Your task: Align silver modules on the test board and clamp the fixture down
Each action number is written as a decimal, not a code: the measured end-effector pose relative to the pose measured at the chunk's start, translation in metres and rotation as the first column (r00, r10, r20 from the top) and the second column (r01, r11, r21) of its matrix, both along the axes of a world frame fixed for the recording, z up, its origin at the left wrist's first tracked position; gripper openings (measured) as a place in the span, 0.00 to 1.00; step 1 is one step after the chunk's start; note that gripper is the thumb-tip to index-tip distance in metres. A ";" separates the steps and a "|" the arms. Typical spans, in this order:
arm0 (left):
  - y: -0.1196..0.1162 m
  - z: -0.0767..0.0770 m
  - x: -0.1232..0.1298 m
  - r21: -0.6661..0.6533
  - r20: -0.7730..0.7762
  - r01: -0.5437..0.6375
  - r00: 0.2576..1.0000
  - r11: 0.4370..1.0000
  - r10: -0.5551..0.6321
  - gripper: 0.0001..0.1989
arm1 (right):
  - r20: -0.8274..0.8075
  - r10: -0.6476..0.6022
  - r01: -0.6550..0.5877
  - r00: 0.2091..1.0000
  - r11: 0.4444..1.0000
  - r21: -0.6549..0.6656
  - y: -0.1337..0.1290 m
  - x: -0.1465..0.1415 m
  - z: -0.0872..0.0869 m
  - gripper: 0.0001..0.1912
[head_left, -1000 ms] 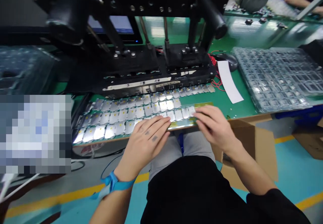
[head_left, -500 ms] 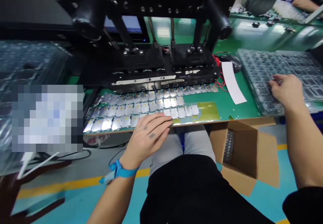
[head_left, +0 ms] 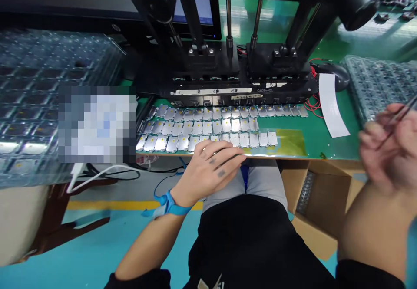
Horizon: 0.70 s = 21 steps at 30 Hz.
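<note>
On green desk [head_left: 327,143] edge, my left hand [head_left: 211,165] lies flat and open, fingers on thin silver plates [head_left: 208,126]: light, easy to bend, take by edges only. Right hand [head_left: 387,146], blurred, pinches tweezers [head_left: 401,117].

The right hand [head_left: 387,146] has lifted off the clear plastic tray [head_left: 379,85] and now, blurred, pinches what look like slim tweezers [head_left: 401,120].

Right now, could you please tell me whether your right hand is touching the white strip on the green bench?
Apart: the head view shows the right hand to the right of the white strip, with green bench between them.
</note>
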State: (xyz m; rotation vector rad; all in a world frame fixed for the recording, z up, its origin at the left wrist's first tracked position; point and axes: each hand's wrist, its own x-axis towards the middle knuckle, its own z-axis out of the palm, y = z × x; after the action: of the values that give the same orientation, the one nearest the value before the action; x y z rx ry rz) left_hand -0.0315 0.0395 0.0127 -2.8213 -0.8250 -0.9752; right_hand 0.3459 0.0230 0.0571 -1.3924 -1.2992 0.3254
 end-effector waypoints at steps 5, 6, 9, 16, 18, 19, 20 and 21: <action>0.006 -0.004 0.000 0.000 -0.046 0.051 0.998 0.999 -0.051 0.19 | -0.483 0.245 -0.287 0.841 0.958 -0.013 -0.005 -0.116 -0.019 0.13; 0.007 -0.005 0.000 -0.007 -0.049 0.056 0.997 0.998 -0.057 0.20 | -0.434 0.259 -0.294 0.863 0.956 -0.014 -0.007 -0.130 -0.024 0.12; 0.007 -0.006 -0.002 -0.035 -0.049 0.049 0.997 0.998 -0.051 0.21 | -0.251 0.270 -0.291 0.930 0.955 -0.050 -0.013 -0.156 -0.036 0.09; 0.005 -0.004 0.000 -0.059 -0.029 0.023 0.999 0.998 -0.024 0.13 | -0.110 0.115 -0.124 0.987 0.989 -0.078 -0.020 -0.169 -0.047 0.07; 0.006 -0.003 0.001 -0.056 -0.023 0.020 1.000 0.998 -0.021 0.11 | -0.112 0.072 -0.082 0.991 0.993 -0.084 -0.019 -0.171 -0.048 0.08; 0.006 -0.003 0.001 -0.053 -0.024 0.020 0.999 0.998 -0.021 0.10 | -0.119 0.051 -0.061 0.992 0.995 -0.084 -0.019 -0.172 -0.048 0.08; 0.006 -0.003 0.002 -0.051 -0.024 0.021 0.999 0.998 -0.022 0.10 | -0.126 0.036 -0.047 0.991 0.996 -0.082 -0.019 -0.173 -0.048 0.09; 0.006 -0.002 0.002 -0.051 -0.024 0.020 0.999 0.998 -0.022 0.10 | -0.132 0.026 -0.036 0.991 0.996 -0.076 -0.019 -0.173 -0.047 0.09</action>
State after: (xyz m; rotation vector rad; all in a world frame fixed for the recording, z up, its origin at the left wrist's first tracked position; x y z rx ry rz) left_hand -0.0299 0.0454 0.0103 -2.8841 -0.8309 -0.9338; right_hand 0.1724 0.0039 0.0099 -1.3937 -1.2123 0.4858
